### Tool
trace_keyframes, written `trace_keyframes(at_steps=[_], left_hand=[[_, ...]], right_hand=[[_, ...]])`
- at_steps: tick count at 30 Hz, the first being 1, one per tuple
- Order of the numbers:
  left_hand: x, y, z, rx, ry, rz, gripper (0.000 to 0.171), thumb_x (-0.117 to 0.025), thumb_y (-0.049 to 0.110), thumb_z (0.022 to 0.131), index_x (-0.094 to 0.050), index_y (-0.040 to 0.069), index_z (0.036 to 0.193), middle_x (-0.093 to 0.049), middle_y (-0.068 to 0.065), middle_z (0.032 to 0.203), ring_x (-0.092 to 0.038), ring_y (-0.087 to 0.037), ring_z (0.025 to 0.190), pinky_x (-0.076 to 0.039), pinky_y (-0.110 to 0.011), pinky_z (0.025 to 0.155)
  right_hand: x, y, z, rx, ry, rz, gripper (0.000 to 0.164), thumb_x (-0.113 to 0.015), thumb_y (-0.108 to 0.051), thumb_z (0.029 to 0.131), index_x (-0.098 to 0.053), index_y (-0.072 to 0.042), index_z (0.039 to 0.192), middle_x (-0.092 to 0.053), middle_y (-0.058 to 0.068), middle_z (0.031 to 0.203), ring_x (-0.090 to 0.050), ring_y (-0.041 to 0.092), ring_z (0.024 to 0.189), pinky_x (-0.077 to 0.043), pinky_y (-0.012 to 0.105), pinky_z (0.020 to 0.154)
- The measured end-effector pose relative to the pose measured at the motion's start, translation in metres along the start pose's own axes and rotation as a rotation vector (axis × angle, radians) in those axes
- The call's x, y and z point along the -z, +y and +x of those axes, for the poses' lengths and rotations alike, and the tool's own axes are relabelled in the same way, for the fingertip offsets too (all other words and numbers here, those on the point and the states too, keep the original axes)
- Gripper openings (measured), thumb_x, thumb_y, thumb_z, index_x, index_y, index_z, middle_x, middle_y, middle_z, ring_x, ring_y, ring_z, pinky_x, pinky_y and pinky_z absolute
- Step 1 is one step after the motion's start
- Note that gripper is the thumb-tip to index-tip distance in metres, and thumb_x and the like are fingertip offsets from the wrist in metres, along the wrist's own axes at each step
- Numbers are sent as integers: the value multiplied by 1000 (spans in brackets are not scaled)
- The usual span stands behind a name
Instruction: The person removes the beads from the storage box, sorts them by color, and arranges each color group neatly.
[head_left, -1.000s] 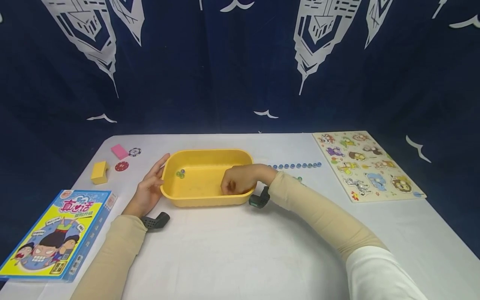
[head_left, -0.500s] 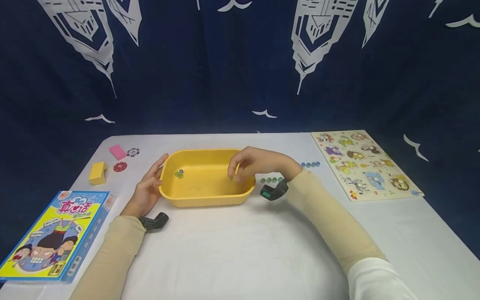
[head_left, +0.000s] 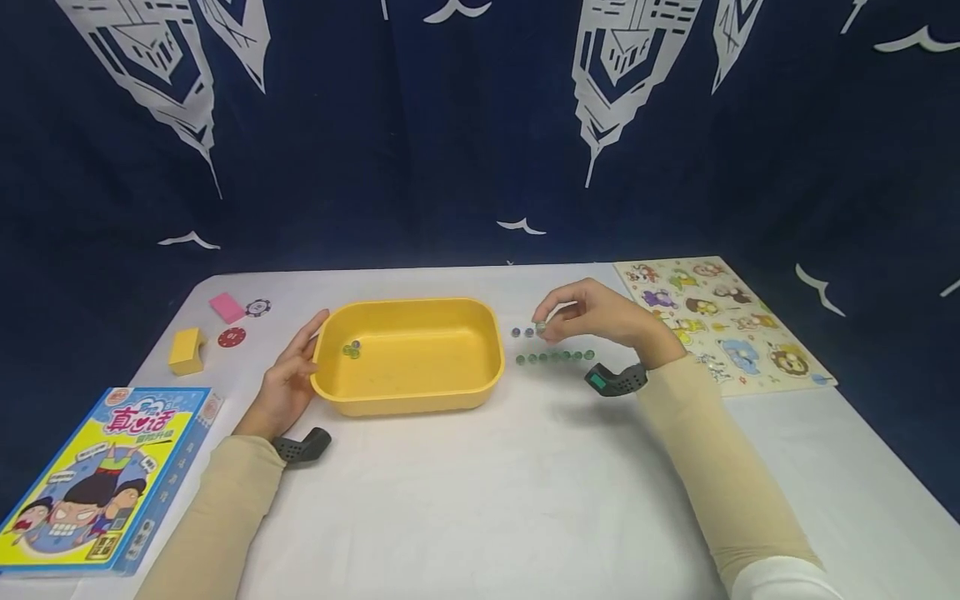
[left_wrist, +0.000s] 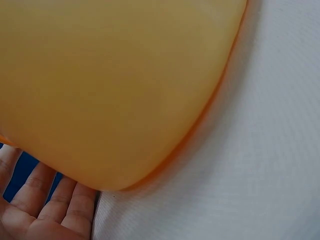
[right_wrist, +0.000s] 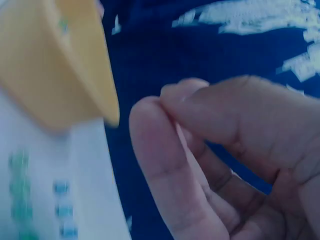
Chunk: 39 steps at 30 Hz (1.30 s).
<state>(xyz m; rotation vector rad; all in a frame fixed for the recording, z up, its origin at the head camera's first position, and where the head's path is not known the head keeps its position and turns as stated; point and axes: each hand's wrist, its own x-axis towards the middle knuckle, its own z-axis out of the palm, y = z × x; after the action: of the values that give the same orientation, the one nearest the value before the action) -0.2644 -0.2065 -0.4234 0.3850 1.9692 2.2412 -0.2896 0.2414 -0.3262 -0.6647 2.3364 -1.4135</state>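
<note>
A yellow plastic tray [head_left: 408, 402] lies on the white table, with several glass marbles [head_left: 351, 350] grouped at its left inside. My left hand [head_left: 285, 383] rests against the tray's left end, fingers extended along the outer wall and thumb at the rim. To the right of the tray, my right hand [head_left: 600, 317] pinches a greenish marble [head_left: 541, 327] between thumb and index finger; in the right wrist view the fingertips hide it. Beneath that hand are two bluish marbles [head_left: 522, 332], the rest of their row being covered. A row of green marbles [head_left: 555, 357] runs nearer me.
An animal puzzle board [head_left: 738, 321] lies at the right. At the left are a boxed game [head_left: 105, 475], a yellow block [head_left: 187, 351], a pink block [head_left: 227, 307], a red chip [head_left: 232, 337] and a black-and-white chip [head_left: 258, 307]. A dark blue curtain [head_left: 420, 167] hangs behind.
My right hand has risen from inside the tray with a marble and moved right, over the bluish row. The left hand stays at the tray's left end.
</note>
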Motion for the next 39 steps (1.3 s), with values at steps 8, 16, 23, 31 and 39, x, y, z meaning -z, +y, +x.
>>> trace_keyframes(at_steps=[8, 16, 23, 31, 39], left_hand=[[0, 2, 0, -1, -1, -1, 83, -31, 3, 81, -19, 23, 161, -18, -4, 166, -20, -21, 150, -38, -17, 106], [1, 2, -2, -15, -15, -3, 82, -29, 3, 83, -20, 25, 161, -17, -6, 166, -21, -21, 150, -38, -18, 107], [1, 1, -2, -12, -24, 0, 83, -30, 2, 81, -18, 24, 161, -17, -5, 167, -21, -22, 150, -38, -17, 106], [1, 2, -3, 5, -7, 9, 84, -32, 3, 81, -18, 25, 161, -17, -3, 167, -19, -23, 150, -39, -18, 106], [2, 1, -1, 11, 1, 8, 84, -32, 4, 81, -18, 25, 161, -18, -3, 166, -21, -22, 149, -40, -18, 104]], right_hand=[[28, 41, -32, -104, 159, -127, 29, -70, -7, 90, -66, 10, 112, -69, 22, 110, -71, 25, 90, -59, 33, 77], [40, 65, -44, -175, 176, -196, 24, -68, -3, 89, -67, 11, 109, -70, 22, 106, -67, 18, 80, -59, 30, 70], [37, 71, -41, -245, 158, -267, 21, -70, -2, 87, -69, 9, 104, -69, 17, 100, -61, 15, 68, -56, 26, 62], [36, 75, -35, -285, 138, -339, 17, -71, -4, 85, -72, 4, 101, -67, 7, 83, -62, 17, 67, -57, 29, 62], [36, 44, -43, -158, 135, -362, 22, -64, -6, 93, -68, 6, 111, -68, 18, 107, -66, 24, 80, -60, 36, 68]])
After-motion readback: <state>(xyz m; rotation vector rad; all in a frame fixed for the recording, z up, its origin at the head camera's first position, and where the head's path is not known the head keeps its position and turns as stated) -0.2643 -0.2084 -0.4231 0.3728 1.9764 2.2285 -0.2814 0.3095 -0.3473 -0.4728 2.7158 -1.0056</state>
